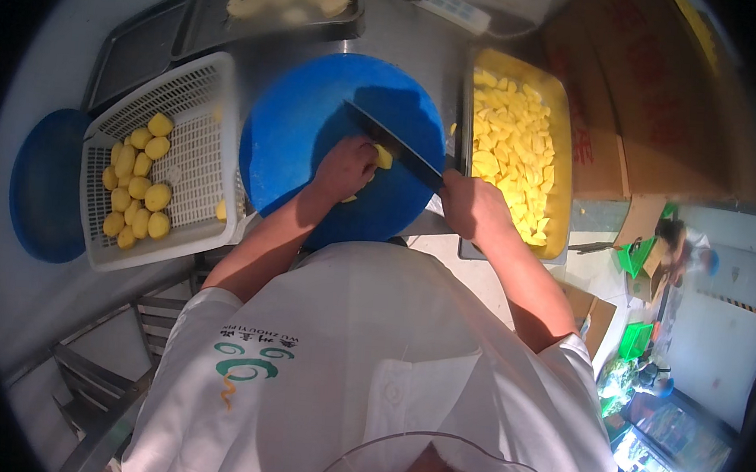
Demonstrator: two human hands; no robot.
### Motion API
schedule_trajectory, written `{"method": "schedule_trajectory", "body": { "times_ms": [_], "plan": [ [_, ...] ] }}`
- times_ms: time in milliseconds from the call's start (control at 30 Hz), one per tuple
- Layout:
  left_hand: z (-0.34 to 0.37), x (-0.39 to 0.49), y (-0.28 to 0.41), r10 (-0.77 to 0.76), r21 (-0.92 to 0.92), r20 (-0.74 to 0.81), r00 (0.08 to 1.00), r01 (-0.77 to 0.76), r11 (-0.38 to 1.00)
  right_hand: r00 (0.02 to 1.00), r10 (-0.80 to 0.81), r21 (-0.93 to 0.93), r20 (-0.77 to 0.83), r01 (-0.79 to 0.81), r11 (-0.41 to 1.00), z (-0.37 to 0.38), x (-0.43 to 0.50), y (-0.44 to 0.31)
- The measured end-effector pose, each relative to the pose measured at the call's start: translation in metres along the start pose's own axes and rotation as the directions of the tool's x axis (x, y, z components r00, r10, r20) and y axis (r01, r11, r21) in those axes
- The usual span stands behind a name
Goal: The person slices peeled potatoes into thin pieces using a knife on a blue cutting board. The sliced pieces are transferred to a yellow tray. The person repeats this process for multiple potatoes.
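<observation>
On a round blue cutting board (294,114), my left hand (345,167) steadies a peeled potato piece (383,157) with curled fingers. My right hand (477,206) grips the handle of a broad kitchen knife (401,146), whose blade slants up and left across the board, close beside the piece. Part of another yellow piece (350,198) shows below my left hand. To the right, a deep rectangular pan (562,182) holds many cut potato chunks (510,147). Several whole peeled potatoes (139,188) lie in a white slatted plastic basket (197,121) on the left.
Metal trays stand at the back left, one (355,24) with pale pieces under a cloudy cover or liquid. A power strip (453,10) lies behind the board. Large cardboard (659,104) rises beyond the pan. Another blue disc (47,183) leans left. A person (692,249) is farther right.
</observation>
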State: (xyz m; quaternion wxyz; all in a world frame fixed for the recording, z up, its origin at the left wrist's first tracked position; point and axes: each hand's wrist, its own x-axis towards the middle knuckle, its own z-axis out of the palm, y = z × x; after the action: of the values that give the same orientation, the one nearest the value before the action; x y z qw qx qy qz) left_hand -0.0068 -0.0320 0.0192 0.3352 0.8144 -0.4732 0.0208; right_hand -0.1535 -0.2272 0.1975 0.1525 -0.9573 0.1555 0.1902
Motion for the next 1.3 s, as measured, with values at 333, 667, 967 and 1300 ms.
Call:
{"method": "schedule_trajectory", "body": {
  "times_ms": [333,667,967,1300],
  "plan": [
    [0.015,-0.004,0.007,-0.084,-0.023,-0.009,0.996,0.084,0.996,0.991,-0.014,0.066,-0.130,0.023,0.998,0.030,0.000,0.026],
    [0.020,-0.003,0.008,-0.095,-0.061,-0.013,0.995,0.094,0.994,0.992,-0.053,0.037,-0.111,0.057,0.998,0.033,-0.009,0.035],
    [0.021,-0.004,0.018,-0.105,-0.022,-0.090,0.990,0.104,0.994,0.993,-0.116,0.012,-0.016,0.116,0.993,0.036,0.001,0.041],
    [0.002,-0.029,0.025,-0.193,-0.046,-0.062,0.979,0.190,0.981,0.973,-0.011,0.500,-0.229,0.127,0.856,0.087,0.042,0.047]
  ]
}}
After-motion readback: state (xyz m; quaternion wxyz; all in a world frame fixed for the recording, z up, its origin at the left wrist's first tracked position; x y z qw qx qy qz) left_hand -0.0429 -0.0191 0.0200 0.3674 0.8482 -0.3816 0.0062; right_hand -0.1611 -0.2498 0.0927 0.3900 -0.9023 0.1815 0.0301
